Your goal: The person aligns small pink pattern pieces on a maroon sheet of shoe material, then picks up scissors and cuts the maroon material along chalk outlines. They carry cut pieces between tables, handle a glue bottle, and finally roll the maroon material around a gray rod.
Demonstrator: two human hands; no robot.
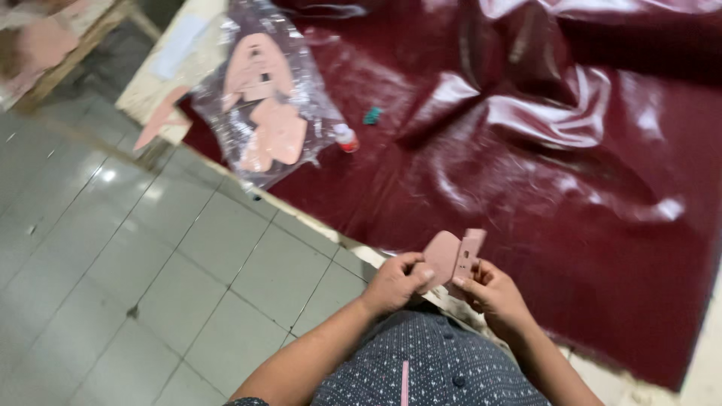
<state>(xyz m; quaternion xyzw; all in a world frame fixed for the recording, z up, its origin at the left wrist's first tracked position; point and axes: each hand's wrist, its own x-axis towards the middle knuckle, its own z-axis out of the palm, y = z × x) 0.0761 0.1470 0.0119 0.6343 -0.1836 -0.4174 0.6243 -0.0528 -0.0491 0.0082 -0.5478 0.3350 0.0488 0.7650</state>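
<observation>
My left hand [395, 282] and my right hand [492, 293] are together near the table's front edge. Both grip small pink cut-out pattern pieces [451, 257]: a rounded piece toward the left hand and a rectangular one with slots toward the right hand. The pieces overlap between my fingers. Beneath them a glossy dark red sheet of leather-like material [541, 150] lies wrinkled over the table.
A clear plastic bag with more pink cut-out pieces [263, 105] lies at the table's far left corner. A small white bottle with a red band [347, 138] and a small green object [372, 115] rest on the red sheet. Grey tiled floor [135, 256] is on the left.
</observation>
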